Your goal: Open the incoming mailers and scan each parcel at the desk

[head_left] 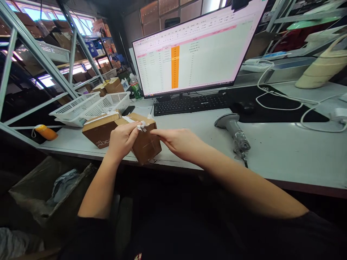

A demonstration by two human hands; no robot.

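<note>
A small brown cardboard box (pixel 148 148) stands tilted at the front edge of the white desk. My left hand (pixel 123 139) is closed at its top edge, thumb and finger pinched by a crumpled white strip of tape (pixel 141 126). At the box's upper right side is my right hand (pixel 179 142), its fingers pressed together against the cardboard; what they pinch, if anything, is hidden. Another brown cardboard box (pixel 100 131), with white lettering on its front, lies just left of the first, partly behind my left hand.
Behind the boxes are white plastic baskets (pixel 115 103) and a green-labelled bottle (pixel 135 86). A monitor (pixel 211 57) stands behind a black keyboard (pixel 191 104). To the right lie a barcode scanner (pixel 234 131) and a mouse (pixel 244 107). A lined bin (pixel 32 184) sits below left.
</note>
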